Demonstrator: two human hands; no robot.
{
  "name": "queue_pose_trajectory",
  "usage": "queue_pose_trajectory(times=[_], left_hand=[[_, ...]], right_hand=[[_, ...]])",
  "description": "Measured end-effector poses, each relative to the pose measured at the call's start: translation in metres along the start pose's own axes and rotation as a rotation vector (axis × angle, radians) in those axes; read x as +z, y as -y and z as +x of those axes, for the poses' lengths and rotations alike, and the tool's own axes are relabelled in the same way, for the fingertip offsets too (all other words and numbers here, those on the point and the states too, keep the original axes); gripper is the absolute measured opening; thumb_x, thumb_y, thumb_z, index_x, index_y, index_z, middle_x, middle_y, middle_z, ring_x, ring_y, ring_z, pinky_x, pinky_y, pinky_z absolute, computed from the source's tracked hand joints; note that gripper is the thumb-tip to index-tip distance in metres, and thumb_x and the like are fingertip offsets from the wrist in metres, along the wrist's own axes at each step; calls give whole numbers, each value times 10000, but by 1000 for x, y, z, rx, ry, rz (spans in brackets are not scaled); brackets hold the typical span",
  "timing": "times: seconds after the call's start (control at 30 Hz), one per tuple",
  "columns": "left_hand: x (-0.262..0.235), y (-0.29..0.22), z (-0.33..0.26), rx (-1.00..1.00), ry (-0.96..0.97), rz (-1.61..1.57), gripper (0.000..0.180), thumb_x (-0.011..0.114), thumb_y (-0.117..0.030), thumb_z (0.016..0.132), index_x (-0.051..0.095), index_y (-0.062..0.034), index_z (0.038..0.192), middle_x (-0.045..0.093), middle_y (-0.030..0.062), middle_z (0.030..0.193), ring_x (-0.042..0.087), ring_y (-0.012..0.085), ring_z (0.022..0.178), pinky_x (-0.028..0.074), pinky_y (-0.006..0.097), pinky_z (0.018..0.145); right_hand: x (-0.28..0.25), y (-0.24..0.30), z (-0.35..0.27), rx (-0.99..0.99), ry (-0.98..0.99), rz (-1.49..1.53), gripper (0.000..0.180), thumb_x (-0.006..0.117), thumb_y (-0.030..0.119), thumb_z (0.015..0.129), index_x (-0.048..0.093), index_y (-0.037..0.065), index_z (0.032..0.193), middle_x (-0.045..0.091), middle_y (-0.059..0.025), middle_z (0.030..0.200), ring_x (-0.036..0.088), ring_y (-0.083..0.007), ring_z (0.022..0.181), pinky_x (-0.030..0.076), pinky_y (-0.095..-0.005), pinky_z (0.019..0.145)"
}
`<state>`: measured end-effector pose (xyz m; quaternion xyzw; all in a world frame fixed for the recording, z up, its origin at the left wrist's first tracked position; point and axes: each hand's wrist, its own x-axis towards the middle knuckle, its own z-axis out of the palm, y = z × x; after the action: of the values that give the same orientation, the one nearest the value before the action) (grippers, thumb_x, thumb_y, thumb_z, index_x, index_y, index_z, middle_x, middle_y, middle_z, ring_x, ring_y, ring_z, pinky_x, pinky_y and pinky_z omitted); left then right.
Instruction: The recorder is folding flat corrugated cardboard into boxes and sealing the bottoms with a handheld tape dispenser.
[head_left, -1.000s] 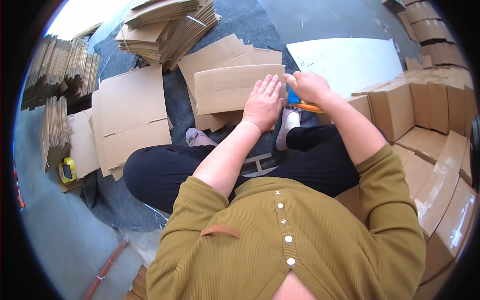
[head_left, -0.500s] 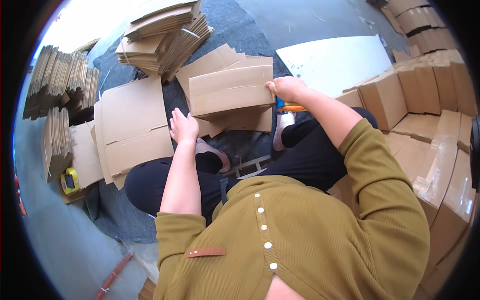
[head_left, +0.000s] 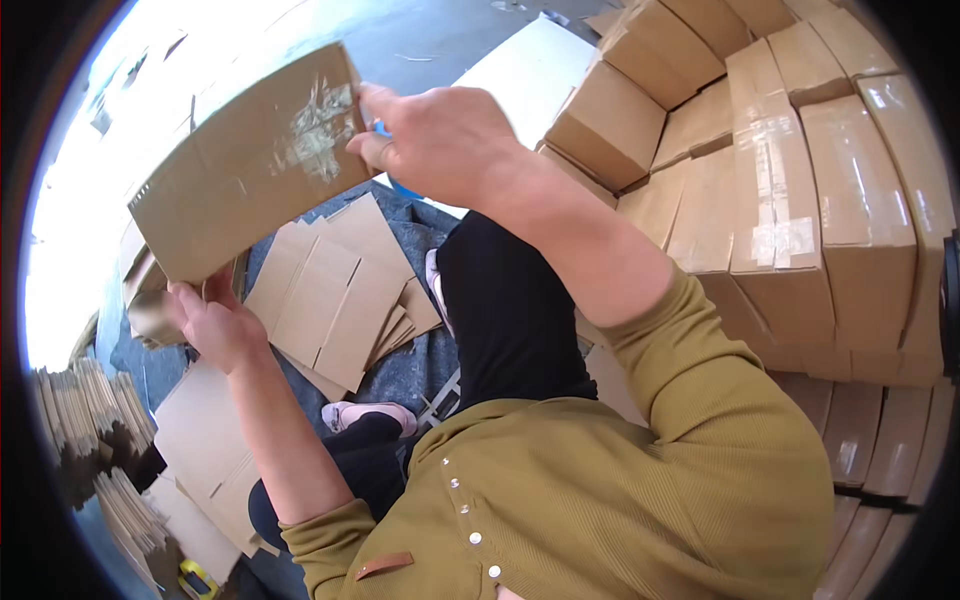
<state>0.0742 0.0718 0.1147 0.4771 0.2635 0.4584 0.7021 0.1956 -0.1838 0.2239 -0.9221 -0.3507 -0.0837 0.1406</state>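
Note:
A brown cardboard box [head_left: 230, 165] is held up and tilted in front of me, with clear tape stuck across its right part. My right hand [head_left: 450, 140] is closed on its right end, thumb and fingers pinching the edge. At the lower left corner my left hand [head_left: 220, 325] grips the box from below; some of its fingers are hidden behind the cardboard. Something blue shows behind my right hand, mostly covered, and I cannot make out what it is. Below lie several flat cardboard sheets [head_left: 325, 290], fanned out on a dark cloth.
Taped boxes [head_left: 780, 230] are stacked high along the right. A white board [head_left: 520, 85] lies on the floor ahead. Bundled flat cardboard [head_left: 80, 410] stands at the left, near a larger sheet [head_left: 205, 440] and a yellow tape roll [head_left: 197, 578].
The box has been raised from above the flat sheets, and both hands now hold it. My left hand, open before, has closed on its lower corner. The view has turned toward the right-hand stack.

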Motion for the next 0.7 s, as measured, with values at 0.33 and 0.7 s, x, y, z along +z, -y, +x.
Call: queue_pose_trajectory(times=[0.33,0.7], left_hand=[[211,78,-10,-531,1061,43,356,445,-196,1071,474,-67,1402,621,84,1255,621,177,1054,537,328,865],[219,183,-87,-364,1793,988,585,589,-234,971,405,-81,1504,563,186,1382,607,215,1161,518,340,932]], right_hand=[[-32,-56,-209,303,-27,146,260,724,217,834,699,90,1059,698,-102,801,680,-281,684,521,-382,575],[130,-118,-191,573,245,310,255,611,362,905,711,157,1019,701,-140,754,685,-346,698,532,-476,639]])
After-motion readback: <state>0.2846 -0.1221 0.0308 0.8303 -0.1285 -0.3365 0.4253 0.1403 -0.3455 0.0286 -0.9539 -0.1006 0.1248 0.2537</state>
